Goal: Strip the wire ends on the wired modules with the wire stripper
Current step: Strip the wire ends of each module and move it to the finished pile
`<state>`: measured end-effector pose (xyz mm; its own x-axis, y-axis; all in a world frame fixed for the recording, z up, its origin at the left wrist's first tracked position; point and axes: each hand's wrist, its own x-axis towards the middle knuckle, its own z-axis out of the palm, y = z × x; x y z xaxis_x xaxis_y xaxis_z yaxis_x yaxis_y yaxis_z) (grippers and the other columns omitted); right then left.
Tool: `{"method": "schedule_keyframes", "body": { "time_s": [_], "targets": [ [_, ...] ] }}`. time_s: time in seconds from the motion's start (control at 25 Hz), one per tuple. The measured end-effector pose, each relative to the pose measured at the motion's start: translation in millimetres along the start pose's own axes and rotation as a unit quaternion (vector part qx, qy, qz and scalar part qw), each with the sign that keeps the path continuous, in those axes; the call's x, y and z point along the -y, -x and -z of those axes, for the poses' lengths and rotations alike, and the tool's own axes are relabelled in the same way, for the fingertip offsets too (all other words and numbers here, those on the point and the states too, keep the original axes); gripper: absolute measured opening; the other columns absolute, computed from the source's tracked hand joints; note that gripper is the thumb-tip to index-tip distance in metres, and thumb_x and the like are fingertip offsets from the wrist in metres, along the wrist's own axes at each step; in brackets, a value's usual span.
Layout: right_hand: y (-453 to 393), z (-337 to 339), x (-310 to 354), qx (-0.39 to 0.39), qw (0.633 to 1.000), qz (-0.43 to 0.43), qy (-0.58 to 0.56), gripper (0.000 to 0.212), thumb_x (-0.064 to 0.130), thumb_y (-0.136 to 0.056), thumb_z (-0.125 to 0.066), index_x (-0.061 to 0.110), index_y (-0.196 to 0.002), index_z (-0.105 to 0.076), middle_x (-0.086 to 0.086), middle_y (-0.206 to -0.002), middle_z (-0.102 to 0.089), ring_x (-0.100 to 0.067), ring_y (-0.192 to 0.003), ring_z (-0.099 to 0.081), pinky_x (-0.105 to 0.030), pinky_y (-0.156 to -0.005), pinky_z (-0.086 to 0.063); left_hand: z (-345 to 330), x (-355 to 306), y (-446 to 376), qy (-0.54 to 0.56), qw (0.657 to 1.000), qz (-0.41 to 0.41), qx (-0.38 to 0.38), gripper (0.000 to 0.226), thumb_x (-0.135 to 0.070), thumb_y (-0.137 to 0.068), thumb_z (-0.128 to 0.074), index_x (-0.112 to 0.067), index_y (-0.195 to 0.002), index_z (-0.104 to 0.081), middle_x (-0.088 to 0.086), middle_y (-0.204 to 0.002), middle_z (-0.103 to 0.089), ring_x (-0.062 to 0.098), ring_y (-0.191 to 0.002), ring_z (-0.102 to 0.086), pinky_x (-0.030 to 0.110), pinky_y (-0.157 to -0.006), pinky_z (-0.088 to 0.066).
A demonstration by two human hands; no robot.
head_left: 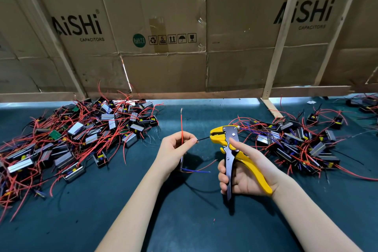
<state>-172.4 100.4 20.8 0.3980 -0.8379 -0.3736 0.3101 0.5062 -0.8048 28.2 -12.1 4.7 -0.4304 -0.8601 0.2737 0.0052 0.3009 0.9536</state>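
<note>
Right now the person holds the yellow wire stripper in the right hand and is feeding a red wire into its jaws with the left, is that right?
Not quite. The head view shows a black wire entering the wire stripper, held in the right hand. The left hand pinches it; the red wire just sticks upward.

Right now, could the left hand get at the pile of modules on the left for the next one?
Probably not yet: the left hand is pinching a black wire fed into the wire stripper. The mat between it and the left pile looks clear.
</note>
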Motion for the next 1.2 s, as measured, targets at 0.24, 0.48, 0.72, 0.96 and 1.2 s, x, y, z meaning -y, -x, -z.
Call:
{"method": "schedule_keyframes", "body": {
  "time_s": [0.24, 0.48, 0.72, 0.96, 1.2],
  "targets": [
    [0, 4, 1, 0.039, 0.999, -0.009, -0.003, 0.065, 0.066, -0.081, -0.059, 0.001, -0.079, -0.062, -0.018, -0.076, -0.059, -0.034, -0.073, -0.062, -0.042, -0.079, -0.052, 1, -1, 0, 0.008, 1.000, 0.000, -0.006, 0.014, -0.011, -0.093, -0.063, -0.017, -0.082, -0.069, -0.015, -0.066, -0.060, 0.000, -0.058, -0.045, 0.012, -0.060, -0.037],
    [0, 6, 1, 0.060, 0.998, -0.020, -0.002, 0.067, 0.066, -0.078, -0.063, -0.001, -0.082, -0.061, -0.020, -0.078, -0.059, -0.035, -0.075, -0.061, -0.042, -0.081, -0.051, 3, -2, 0, 0.022, 1.000, 0.006, 0.000, 0.016, -0.013, -0.093, -0.063, -0.022, -0.081, -0.070, -0.003, -0.072, -0.059, 0.005, -0.060, -0.041, 0.017, -0.062, -0.036],
    [1, 4, 1, 0.051, 0.999, -0.008, 0.008, 0.066, 0.065, -0.079, -0.064, -0.001, -0.079, -0.060, -0.019, -0.073, -0.058, -0.034, -0.071, -0.060, -0.042, -0.077, -0.052, 2, 3, -1, -0.007, 1.000, 0.016, 0.002, 0.011, -0.014, -0.093, -0.065, -0.018, -0.083, -0.069, -0.017, -0.061, -0.057, 0.000, -0.059, -0.045, 0.012, -0.061, -0.038],
    [-1, 2, 0, 0.017, 1.000, 0.005, 0.015, 0.067, 0.067, -0.085, -0.056, 0.002, -0.070, -0.059, -0.016, -0.062, -0.054, -0.030, -0.059, -0.057, -0.038, -0.067, -0.051, 1, 2, -2, -0.011, 1.000, 0.017, 0.005, 0.012, -0.014, -0.093, -0.064, -0.017, -0.083, -0.069, -0.017, -0.062, -0.060, -0.003, -0.057, -0.046, 0.010, -0.060, -0.038],
    [2, -7, 0, -0.049, 0.996, 0.018, 0.077, 0.070, 0.075, -0.083, -0.044, 0.010, -0.058, -0.051, -0.008, -0.050, -0.042, -0.025, -0.043, -0.047, -0.031, -0.055, -0.046, 4, 3, -2, -0.015, 1.000, 0.020, 0.003, 0.013, -0.014, -0.093, -0.063, -0.019, -0.082, -0.069, -0.017, -0.063, -0.060, 0.004, -0.059, -0.043, 0.014, -0.060, -0.039]
  ]
}}
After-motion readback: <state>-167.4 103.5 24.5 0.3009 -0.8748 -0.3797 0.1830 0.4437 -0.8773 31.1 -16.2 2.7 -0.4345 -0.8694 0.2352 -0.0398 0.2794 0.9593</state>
